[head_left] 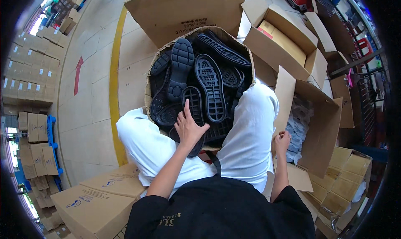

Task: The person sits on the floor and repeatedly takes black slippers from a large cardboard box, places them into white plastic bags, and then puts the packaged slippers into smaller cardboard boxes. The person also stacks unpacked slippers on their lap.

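A round-looking carton (149,82) between my white-trousered knees is heaped with black shoe soles, several with a grid-patterned side facing up. My left hand (190,128) lies over a sole (191,96) near the front of the heap, index finger stretched forward and thumb out to the right. Just beyond it rests a longer grid-patterned sole (211,88). Past my right knee, my right hand (282,143) is curled closed beside an opened carton (321,130) holding greyish plastic bags (300,122). Whatever its fingers may hold is hidden.
Closed cartons (94,199) stand at my left side. A yellow floor line (116,84) runs past on the left. Open cartons (280,40) crowd the far right, near a dark metal rack (371,97). A taped carton (340,178) sits at the near right.
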Demonstrator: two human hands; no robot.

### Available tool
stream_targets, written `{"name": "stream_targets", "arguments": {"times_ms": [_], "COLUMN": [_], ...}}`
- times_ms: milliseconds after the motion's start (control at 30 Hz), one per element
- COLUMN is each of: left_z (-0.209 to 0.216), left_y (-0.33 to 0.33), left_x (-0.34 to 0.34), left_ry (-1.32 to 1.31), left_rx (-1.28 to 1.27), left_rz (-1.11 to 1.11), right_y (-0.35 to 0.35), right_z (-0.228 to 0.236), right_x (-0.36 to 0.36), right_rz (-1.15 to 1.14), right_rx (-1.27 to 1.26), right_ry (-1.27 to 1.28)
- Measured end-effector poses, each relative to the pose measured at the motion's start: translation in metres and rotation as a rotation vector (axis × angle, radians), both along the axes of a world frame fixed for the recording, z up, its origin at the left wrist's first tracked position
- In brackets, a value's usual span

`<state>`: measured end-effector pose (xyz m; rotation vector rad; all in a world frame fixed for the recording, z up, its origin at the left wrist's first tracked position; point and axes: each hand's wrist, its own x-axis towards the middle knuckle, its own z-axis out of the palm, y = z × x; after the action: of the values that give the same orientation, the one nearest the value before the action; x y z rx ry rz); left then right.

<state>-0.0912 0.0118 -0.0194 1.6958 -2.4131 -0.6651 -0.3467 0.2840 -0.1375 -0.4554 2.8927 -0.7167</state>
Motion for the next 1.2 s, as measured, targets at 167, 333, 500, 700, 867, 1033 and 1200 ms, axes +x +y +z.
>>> {"name": "stream_targets", "arguments": {"times_ms": [167,333,500,700,867,1033,1200], "left_z": [0.013,0.061,0.075,-0.031,-0.032,-0.027,-0.005], "left_y": [-0.022,-0.049,-0.057,-0.022,-0.021,-0.027,-0.027], "left_x": [0.015,-0.016,-0.089,-0.128,-0.132,-0.132,-0.065], "left_ry": [0.335,1.113,0.938,0.012,-0.01,0.001,0.297], "left_rx": [0.018,0.566,0.106,-0.43,-0.431,-0.333,-0.494], "left_rz": [0.077,0.177,-0.152,-0.475,-0.561,-0.61,-0.352], "right_y": [0.01,0.009,0.009,-0.003,0.003,-0.001,0.005], "right_z": [-0.002,-0.007,-0.02,-0.001,-0.018,-0.032,-0.03], "right_x": [-0.001,0.013,0.005,0.012,0.017,0.02,0.022], "right_rz": [0.048,-0.076,-0.079,-0.15,-0.186,-0.253,-0.251], "right_rx": [-0.096,-0.143,-0.054,-0.116,-0.137,-0.188,-0.165], "right_ry": [-0.034,0.094,0.129,-0.018,0.102,0.058,0.089]}}
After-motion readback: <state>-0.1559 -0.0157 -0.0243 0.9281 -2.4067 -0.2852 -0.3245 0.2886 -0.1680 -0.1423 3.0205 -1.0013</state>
